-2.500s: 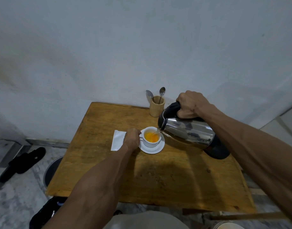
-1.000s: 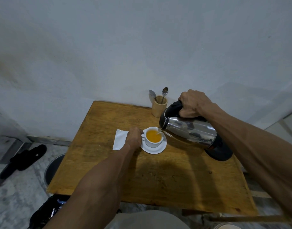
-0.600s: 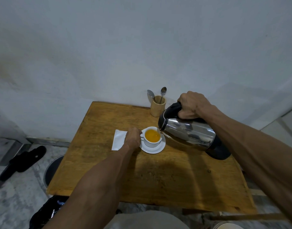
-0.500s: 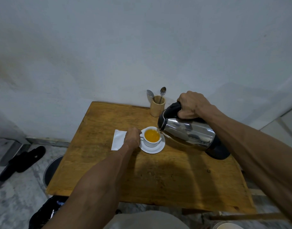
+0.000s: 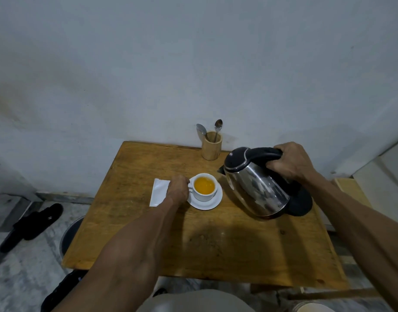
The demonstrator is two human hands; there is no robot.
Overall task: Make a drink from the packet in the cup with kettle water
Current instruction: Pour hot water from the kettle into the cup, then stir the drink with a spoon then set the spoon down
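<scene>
White cup (image 5: 204, 188), full of orange drink, sits on a white saucer (image 5: 212, 203) near mid-tabletop (image 5: 216, 244); all places below are rel. to the cup. Left hand (image 5: 177, 190) is just left of it, fingers curled at the handle side, touching; can't tell if it truly grips the handle. White packet (image 5: 158, 192) lies flat further left, partly under that hand, well in from the tabletop's left edge. Right hand (image 5: 289, 162) is clenched round the black handle of the steel kettle (image 5: 254, 188), held tilted just right of the saucer, spout toward the cup w/ a small gap. Black kettle base (image 5: 302, 202) is far right, close to the right edge. Wooden holder (image 5: 211, 145) w/ two spoons (image 5: 218, 127) stands behind, at the back edge by the wall. Front half of the tabletop, nearer than the cup, is bare wood.
</scene>
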